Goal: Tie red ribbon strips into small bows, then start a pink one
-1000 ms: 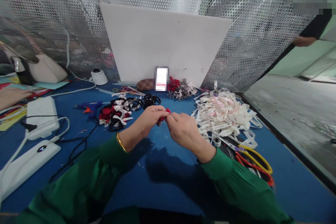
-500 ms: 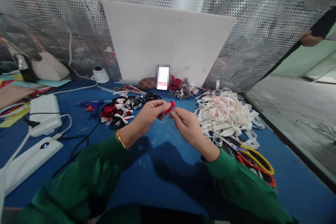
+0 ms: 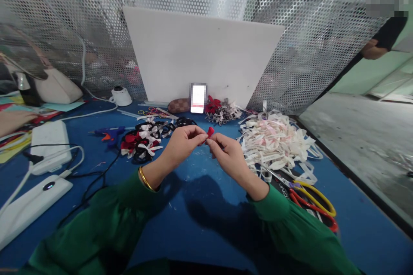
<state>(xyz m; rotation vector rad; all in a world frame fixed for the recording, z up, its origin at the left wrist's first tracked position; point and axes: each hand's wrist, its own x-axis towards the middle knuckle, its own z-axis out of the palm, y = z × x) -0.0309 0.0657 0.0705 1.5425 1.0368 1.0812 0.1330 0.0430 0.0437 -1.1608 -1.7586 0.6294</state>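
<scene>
A small piece of red fabric [image 3: 210,131], perhaps a bow, is pinched between my two hands above the middle of the blue table. My left hand [image 3: 185,144] grips it from the left with thumb and fingers pressed together. From the right, my right hand [image 3: 227,151] pinches its lower edge, the fingertips of both hands almost meeting. Most of the cloth is hidden by my fingers. Left of my hands lies a pile of black hair ties with red and white bows [image 3: 142,139]. A heap of cream ribbon strips [image 3: 274,139] sits to the right.
Scissors with yellow and red handles [image 3: 314,202] lie at right. A blue glue gun [image 3: 111,133], a white power strip [image 3: 51,146] and a power bank [image 3: 35,206] are at left. A lit phone [image 3: 197,98] leans on a white board [image 3: 206,51]. A person stands beyond the mesh partition.
The red fabric has turned more upright, with less of it showing. My right fingers have shifted slightly left, closer to my left fingertips. The whole view has tilted a little.
</scene>
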